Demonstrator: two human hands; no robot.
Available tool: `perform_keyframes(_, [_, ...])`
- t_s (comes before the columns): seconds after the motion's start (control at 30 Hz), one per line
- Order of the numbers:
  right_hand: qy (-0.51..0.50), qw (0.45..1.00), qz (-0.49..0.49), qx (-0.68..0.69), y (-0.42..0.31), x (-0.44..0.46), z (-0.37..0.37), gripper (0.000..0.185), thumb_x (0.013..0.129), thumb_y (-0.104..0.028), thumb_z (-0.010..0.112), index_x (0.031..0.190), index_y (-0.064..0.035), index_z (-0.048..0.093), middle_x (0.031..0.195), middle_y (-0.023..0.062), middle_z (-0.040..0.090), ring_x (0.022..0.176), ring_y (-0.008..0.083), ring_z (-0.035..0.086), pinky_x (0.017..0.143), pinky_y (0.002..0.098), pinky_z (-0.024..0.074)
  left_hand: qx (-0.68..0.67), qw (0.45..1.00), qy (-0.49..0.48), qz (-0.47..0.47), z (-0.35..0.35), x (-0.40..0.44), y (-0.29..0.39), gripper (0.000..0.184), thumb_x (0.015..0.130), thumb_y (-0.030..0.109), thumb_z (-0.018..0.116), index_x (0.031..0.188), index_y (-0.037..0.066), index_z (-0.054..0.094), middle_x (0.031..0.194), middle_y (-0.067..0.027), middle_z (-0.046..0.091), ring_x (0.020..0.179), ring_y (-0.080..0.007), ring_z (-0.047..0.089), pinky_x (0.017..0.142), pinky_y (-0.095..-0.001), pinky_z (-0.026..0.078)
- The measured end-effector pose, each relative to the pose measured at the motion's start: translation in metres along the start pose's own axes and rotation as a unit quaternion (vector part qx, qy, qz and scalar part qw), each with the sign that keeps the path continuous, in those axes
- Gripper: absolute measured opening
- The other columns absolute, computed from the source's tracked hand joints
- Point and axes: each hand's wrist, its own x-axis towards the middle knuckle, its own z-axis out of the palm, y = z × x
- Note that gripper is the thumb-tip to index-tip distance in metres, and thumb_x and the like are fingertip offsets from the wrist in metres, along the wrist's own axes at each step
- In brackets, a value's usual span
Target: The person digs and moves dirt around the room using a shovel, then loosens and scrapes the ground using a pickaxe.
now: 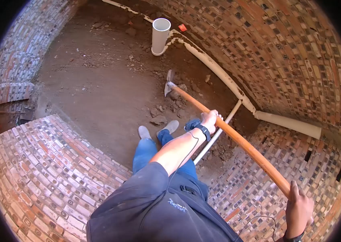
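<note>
A long orange-brown wooden handle [247, 147] runs diagonally from the lower right up to a metal tool head [170, 84] at the middle of the view. My left hand [209, 120] is closed round the handle about a third of the way down from the head. At the lower right, my right hand [299, 205] grips the handle near its end. The metal head is at the dirt floor [98, 80], beside loose clods [174, 107], and looks slightly blurred.
An upright pale pipe [159, 38] stands beyond the tool head. A long pipe [214, 68] follows the right brick wall [283, 52], and a thinner pipe [207, 148] crosses near my legs. My shoes [170, 127] are close to the clods. Another brick wall [53, 161] is at left.
</note>
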Motion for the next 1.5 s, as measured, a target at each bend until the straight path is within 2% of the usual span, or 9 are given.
perform_keyframes(0.13, [0.001,0.993,0.005,0.114,0.005,-0.026,0.018,0.041,0.075,0.002,0.062,0.113,-0.0112,0.065,0.078,0.0146,0.066,0.066,0.0326,0.063,0.060,0.0431,0.0493,0.024,0.999,-0.013,0.039,-0.016,-0.029,0.005,0.008,0.086,0.003,0.057,0.084,0.000,0.050,0.072,-0.0092,0.054,0.062,-0.0212,0.058,0.061,-0.0372,0.055])
perform_keyframes(0.23, [-0.056,0.984,-0.008,0.168,-0.010,-0.033,0.060,0.041,0.072,-0.005,0.067,0.112,-0.0140,0.064,0.078,0.0152,0.066,0.066,0.0319,0.065,0.060,0.0410,0.0517,0.094,0.990,0.036,0.098,-0.074,-0.028,0.009,0.008,0.085,0.002,0.058,0.081,-0.001,0.051,0.070,-0.0089,0.054,0.062,-0.0215,0.059,0.059,-0.0366,0.055])
perform_keyframes(0.3, [-0.115,0.966,-0.062,0.222,-0.028,-0.020,0.082,0.042,0.072,-0.011,0.071,0.113,-0.0162,0.064,0.078,0.0139,0.066,0.065,0.0321,0.065,0.060,0.0413,0.0522,0.083,0.985,0.086,0.122,-0.131,-0.015,0.012,0.008,0.081,0.000,0.058,0.078,-0.001,0.051,0.064,-0.0085,0.052,0.052,-0.0212,0.057,0.049,-0.0381,0.054])
perform_keyframes(0.4, [-0.067,0.961,-0.130,0.237,-0.046,0.001,0.125,0.042,0.072,-0.020,0.074,0.113,-0.0163,0.064,0.077,0.0093,0.065,0.063,0.0305,0.064,0.057,0.0404,0.0518,0.070,0.981,0.140,0.111,-0.204,-0.014,0.031,0.015,0.082,0.001,0.055,0.076,0.009,0.044,0.063,-0.0050,0.047,0.054,-0.0193,0.052,0.055,-0.0366,0.051])
perform_keyframes(0.47, [-0.009,0.952,-0.187,0.240,-0.046,0.027,0.144,0.043,0.071,-0.031,0.076,0.110,-0.0161,0.065,0.072,0.0054,0.059,0.062,0.0266,0.061,0.057,0.0385,0.0487,0.081,0.957,0.224,0.168,-0.225,-0.027,0.043,0.012,0.084,0.003,0.052,0.078,0.008,0.044,0.062,-0.0051,0.046,0.052,-0.0200,0.051,0.053,-0.0369,0.050])
perform_keyframes(0.53, [0.031,0.944,-0.229,0.236,-0.036,0.065,0.155,0.043,0.073,-0.036,0.073,0.109,-0.0158,0.065,0.072,0.0038,0.057,0.065,0.0235,0.060,0.060,0.0367,0.0479,0.070,0.946,0.283,0.145,-0.275,-0.010,0.050,0.010,0.085,0.003,0.051,0.080,0.008,0.044,0.063,-0.0057,0.045,0.052,-0.0201,0.050,0.051,-0.0362,0.050])
perform_keyframes(0.73, [0.163,0.901,-0.307,0.259,0.022,0.162,0.182,0.048,0.075,-0.051,0.065,0.101,-0.0100,0.066,0.071,0.0018,0.054,0.067,0.0197,0.056,0.064,0.0345,0.0430,-0.006,0.918,0.342,0.200,-0.241,-0.059,0.046,0.004,0.084,0.004,0.045,0.081,0.006,0.044,0.065,-0.0051,0.043,0.054,-0.0188,0.047,0.050,-0.0334,0.045])
perform_keyframes(1.07, [0.216,0.863,-0.384,0.247,0.060,0.269,0.151,0.044,0.069,-0.051,0.071,0.089,-0.0126,0.066,0.068,0.0017,0.052,0.065,0.0203,0.054,0.062,0.0342,0.0413,-0.117,0.893,0.337,0.273,-0.194,-0.054,0.016,0.005,0.085,0.004,0.048,0.083,0.007,0.045,0.069,-0.0055,0.045,0.059,-0.0194,0.048,0.059,-0.0343,0.049])
perform_keyframes(1.5, [0.271,0.860,-0.367,0.229,0.055,0.318,0.076,0.042,0.076,-0.052,0.067,0.089,-0.0120,0.066,0.065,0.0001,0.053,0.060,0.0176,0.056,0.057,0.0321,0.0412,-0.080,0.932,0.280,0.216,-0.171,0.004,0.096,0.005,0.085,0.002,0.045,0.083,0.006,0.047,0.069,-0.0064,0.045,0.060,-0.0211,0.049,0.059,-0.0355,0.049])
